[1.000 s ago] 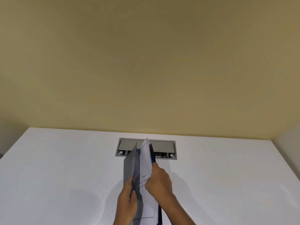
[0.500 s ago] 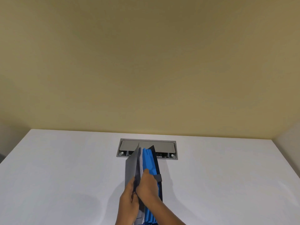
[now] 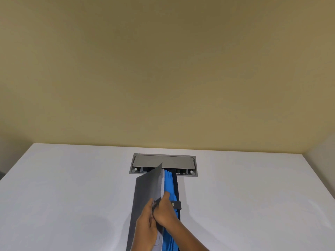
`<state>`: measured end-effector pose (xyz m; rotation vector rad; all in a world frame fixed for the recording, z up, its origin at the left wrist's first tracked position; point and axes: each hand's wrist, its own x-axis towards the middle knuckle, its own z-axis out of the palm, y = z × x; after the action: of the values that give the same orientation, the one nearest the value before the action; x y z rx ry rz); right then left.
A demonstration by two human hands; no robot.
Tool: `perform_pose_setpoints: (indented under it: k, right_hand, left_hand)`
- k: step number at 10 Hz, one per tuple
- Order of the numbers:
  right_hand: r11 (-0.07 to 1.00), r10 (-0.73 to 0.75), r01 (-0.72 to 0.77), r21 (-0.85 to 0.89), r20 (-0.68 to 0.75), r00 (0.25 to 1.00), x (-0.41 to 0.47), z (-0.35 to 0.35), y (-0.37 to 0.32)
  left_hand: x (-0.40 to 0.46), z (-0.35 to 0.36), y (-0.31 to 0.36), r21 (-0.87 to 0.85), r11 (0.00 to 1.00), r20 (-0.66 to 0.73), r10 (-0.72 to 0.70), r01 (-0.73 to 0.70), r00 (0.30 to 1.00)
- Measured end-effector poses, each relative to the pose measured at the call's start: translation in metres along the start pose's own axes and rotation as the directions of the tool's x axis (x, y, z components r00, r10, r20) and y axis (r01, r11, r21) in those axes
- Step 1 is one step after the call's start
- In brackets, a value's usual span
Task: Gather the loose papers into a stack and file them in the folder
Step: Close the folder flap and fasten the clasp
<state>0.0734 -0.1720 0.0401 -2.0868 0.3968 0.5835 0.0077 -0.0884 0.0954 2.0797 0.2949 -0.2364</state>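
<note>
The papers (image 3: 162, 180), held well above the pockets a second ago, have been sunk into the folder (image 3: 170, 185) standing on the table (image 3: 72, 187), so filing is judged nearly done. The grey cover (image 3: 146, 189) is gripped by the left hand (image 3: 146, 227); the right hand (image 3: 164, 211) is pressed onto the sheets, though whether they are pinched cannot be told.

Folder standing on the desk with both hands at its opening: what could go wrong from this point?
1. The white papers sit just behind the grey front cover, with their top edge showing; they might snag or crease if pushed down unevenly.
2. The expanding folder stands upright, steadied only by the left hand and right hand; loosening either grip could tip it over.
</note>
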Motion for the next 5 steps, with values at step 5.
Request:
perform_pose_setpoints:
  k: [5]
  right_hand:
    - [0.997,0.055,-0.057,-0.058,-0.034,0.998,-0.017,-0.015,0.091]
  left_hand:
    - [0.030,0.019,-0.127,0.481,0.877,0.180,-0.124,0.022,0.976]
